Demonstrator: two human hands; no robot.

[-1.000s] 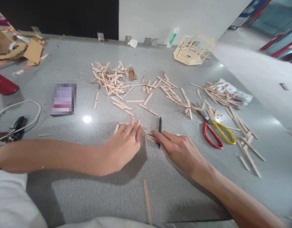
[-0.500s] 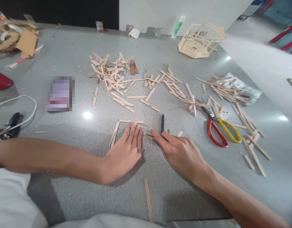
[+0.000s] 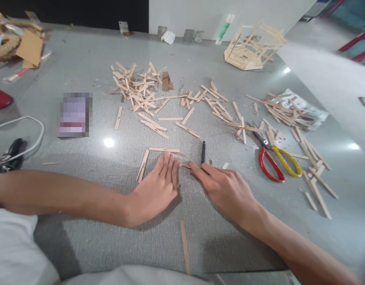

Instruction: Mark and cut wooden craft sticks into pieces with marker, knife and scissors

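Observation:
My left hand (image 3: 158, 186) lies flat on the grey table, fingers together and stretched out, pressing down on wooden sticks. Two flat sticks (image 3: 154, 155) form a corner just beyond its fingertips. My right hand (image 3: 222, 186) rests beside it, its forefinger stretched toward a short stick piece (image 3: 185, 167) between the two hands. A black pen (image 3: 203, 151) lies under or against the right hand's fingers; whether they grip it I cannot tell.
Loose wooden sticks (image 3: 137, 89) are heaped across the middle and right. Red-and-yellow scissors (image 3: 273, 158) lie right of my hand. A stick-built frame (image 3: 253, 45) stands at the back. One stick (image 3: 185, 247) lies near the front edge. A white cable (image 3: 20, 130) sits left.
My left hand drew back a little toward me, uncovering the corner made by two sticks. The camera view shifted slightly. The right hand stayed put.

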